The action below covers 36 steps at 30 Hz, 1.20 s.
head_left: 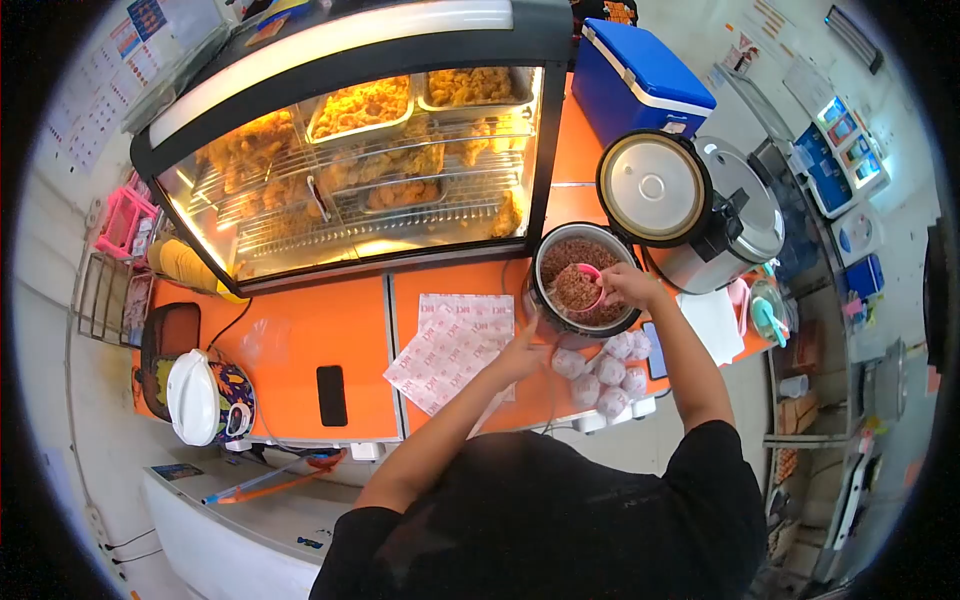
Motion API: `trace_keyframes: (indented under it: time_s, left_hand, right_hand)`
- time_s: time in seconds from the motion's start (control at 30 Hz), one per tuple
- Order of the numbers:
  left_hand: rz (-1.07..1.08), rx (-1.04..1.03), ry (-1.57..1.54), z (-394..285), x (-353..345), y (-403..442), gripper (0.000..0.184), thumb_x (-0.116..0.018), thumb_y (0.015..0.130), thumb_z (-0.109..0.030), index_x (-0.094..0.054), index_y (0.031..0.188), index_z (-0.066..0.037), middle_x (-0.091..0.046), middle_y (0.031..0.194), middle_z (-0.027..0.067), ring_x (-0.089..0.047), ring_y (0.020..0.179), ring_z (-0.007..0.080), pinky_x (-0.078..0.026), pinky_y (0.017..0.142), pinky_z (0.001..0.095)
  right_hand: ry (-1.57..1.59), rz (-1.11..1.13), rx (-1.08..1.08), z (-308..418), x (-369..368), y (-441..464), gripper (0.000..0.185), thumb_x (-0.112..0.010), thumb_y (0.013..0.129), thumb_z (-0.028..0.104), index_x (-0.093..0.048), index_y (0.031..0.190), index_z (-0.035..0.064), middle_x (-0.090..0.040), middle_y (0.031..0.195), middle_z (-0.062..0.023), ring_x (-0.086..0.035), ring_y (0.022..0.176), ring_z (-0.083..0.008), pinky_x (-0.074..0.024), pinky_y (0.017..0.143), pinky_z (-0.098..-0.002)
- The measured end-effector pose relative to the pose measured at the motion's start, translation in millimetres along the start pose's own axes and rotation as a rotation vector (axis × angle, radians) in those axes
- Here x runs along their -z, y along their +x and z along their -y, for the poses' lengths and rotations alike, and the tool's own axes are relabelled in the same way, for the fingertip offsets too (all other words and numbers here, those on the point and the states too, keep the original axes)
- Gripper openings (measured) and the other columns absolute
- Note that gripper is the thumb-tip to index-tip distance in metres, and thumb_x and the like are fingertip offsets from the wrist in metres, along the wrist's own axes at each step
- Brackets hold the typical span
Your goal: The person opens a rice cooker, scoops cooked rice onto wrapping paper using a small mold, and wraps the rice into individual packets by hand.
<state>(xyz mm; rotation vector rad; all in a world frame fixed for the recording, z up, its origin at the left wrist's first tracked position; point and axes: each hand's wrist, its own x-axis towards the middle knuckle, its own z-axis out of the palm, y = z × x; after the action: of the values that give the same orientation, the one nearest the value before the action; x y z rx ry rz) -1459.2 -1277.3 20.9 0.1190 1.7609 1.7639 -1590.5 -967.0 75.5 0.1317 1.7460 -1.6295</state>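
My right hand (626, 287) is closed on the side of a pink cup (602, 291) heaped with reddish-brown rice (575, 287). The cup is tilted over the rice cooker pot (536, 285), where more of the same rice lies. Just outside the pot's near left rim is my left hand (522, 355), its index finger stretched out and nothing visible in it. Whether it touches the pot I cannot tell. Printed wrapping papers (455, 352) lie beside it on the orange counter. Several round paper-wrapped bundles (612, 372) are piled in front of the pot.
A lit glass display case (345, 190) of fried food stands behind the counter (290, 370). At right are a large cooker with its lid raised (655, 190) and a blue cooler box (645, 80). A black phone (331, 396) and a white-lidded container (193, 397) sit at left.
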Motion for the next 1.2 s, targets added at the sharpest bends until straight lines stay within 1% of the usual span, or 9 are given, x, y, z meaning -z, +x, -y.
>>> trace_keyframes:
  time_s: [0.13, 0.2, 0.3, 0.4, 0.57, 0.73, 0.87, 0.97, 1.2]
  left_hand:
    - [-0.152, -0.049, 0.039, 64, 38, -17, 0.075, -0.065, 0.096, -0.015, -0.029, 0.16, -0.001, -0.052, 0.152, 0.0177, -0.063, 0.119, 0.0281, -0.05, 0.103, 0.0357]
    - [-0.229, -0.035, 0.433, 117, 74, -38, 0.086, -0.073, 0.091, -0.031, -0.03, 0.159, -0.001, -0.038, 0.162, 0.0206, -0.054, 0.133, 0.035, -0.046, 0.108, 0.049]
    - [-0.549, 0.485, 0.927, 88, 82, -97, 0.112, -0.079, 0.081, -0.054, -0.023, 0.162, -0.003, -0.023, 0.169, 0.0201, -0.033, 0.149, 0.0381, -0.033, 0.113, 0.0657]
    - [-0.605, 0.471, 1.139, 146, 98, -115, 0.134, -0.081, 0.067, -0.071, -0.017, 0.165, -0.006, -0.016, 0.172, 0.0182, -0.011, 0.158, 0.0359, -0.017, 0.115, 0.0754]
    - [-0.47, 0.3, 1.288, 151, 124, -119, 0.151, -0.082, 0.056, -0.078, -0.009, 0.165, -0.005, -0.005, 0.174, 0.0169, -0.006, 0.16, 0.0339, -0.008, 0.118, 0.074]
    - [-0.434, 0.197, 1.09, 150, 146, -113, 0.161, -0.089, 0.051, -0.072, 0.0, 0.165, -0.003, -0.001, 0.174, 0.0175, -0.003, 0.16, 0.0357, -0.004, 0.123, 0.0685]
    - [-0.6, 0.132, 1.028, 163, 154, -125, 0.161, -0.091, 0.05, -0.068, -0.001, 0.164, -0.001, -0.002, 0.173, 0.0192, -0.002, 0.16, 0.0377, -0.007, 0.126, 0.0607]
    - [-0.527, 0.21, 1.071, 168, 152, -133, 0.16, -0.092, 0.05, -0.066, -0.001, 0.164, -0.001, -0.002, 0.173, 0.0181, -0.002, 0.16, 0.0357, -0.01, 0.128, 0.0545]
    - [-0.487, 0.32, 1.123, 156, 153, -132, 0.16, -0.092, 0.048, -0.067, -0.004, 0.165, -0.002, -0.005, 0.173, 0.0165, -0.003, 0.161, 0.0345, -0.011, 0.129, 0.0516]
  right_hand:
    - [0.181, 0.068, 0.118, 3, -16, -19, 0.04, -0.068, 0.096, 0.023, -0.064, 0.125, -0.0042, -0.073, 0.113, -0.014, -0.073, 0.099, -0.0213, -0.063, 0.087, -0.0373]
    - [0.332, 0.13, 0.169, 7, -46, -30, 0.047, -0.067, 0.096, 0.026, -0.06, 0.131, -0.0048, -0.071, 0.121, -0.0165, -0.071, 0.108, -0.0245, -0.0606, 0.095, -0.0405]
    - [0.59, 0.249, 0.164, 8, -112, -47, 0.056, -0.064, 0.097, 0.03, -0.052, 0.141, -0.003, -0.064, 0.135, -0.0187, -0.066, 0.12, -0.0287, -0.0551, 0.105, -0.0444]
    - [0.843, 0.431, 0.091, -14, -172, -43, 0.065, -0.063, 0.098, 0.031, -0.042, 0.153, 0.0026, -0.055, 0.148, -0.0188, -0.058, 0.132, -0.0302, -0.0502, 0.11, -0.0467]
    - [1.0, 0.681, -0.028, -101, -231, 14, 0.066, -0.063, 0.1, 0.039, -0.041, 0.154, 0.0086, -0.053, 0.151, -0.0169, -0.055, 0.136, -0.0295, -0.048, 0.111, -0.0481]
    - [1.011, 0.494, -0.092, -133, -275, 57, 0.051, -0.053, 0.107, 0.038, -0.048, 0.15, 0.0114, -0.055, 0.148, -0.0142, -0.058, 0.129, -0.027, -0.049, 0.105, -0.0469]
    - [-0.267, -0.152, 0.537, -150, -327, 106, 0.053, -0.061, 0.1, 0.034, -0.05, 0.146, 0.0093, -0.055, 0.14, -0.016, -0.054, 0.125, -0.0313, -0.0439, 0.106, -0.0501]
    - [-1.255, -0.188, 0.824, -165, -349, 96, 0.059, -0.067, 0.091, 0.029, -0.051, 0.145, 0.0116, -0.052, 0.141, -0.02, -0.05, 0.128, -0.038, -0.0389, 0.11, -0.055]
    - [-1.215, -0.14, 0.797, -175, -356, 99, 0.063, -0.069, 0.089, 0.032, -0.053, 0.146, 0.0133, -0.043, 0.154, -0.0238, -0.036, 0.145, -0.0441, -0.0292, 0.119, -0.0554]
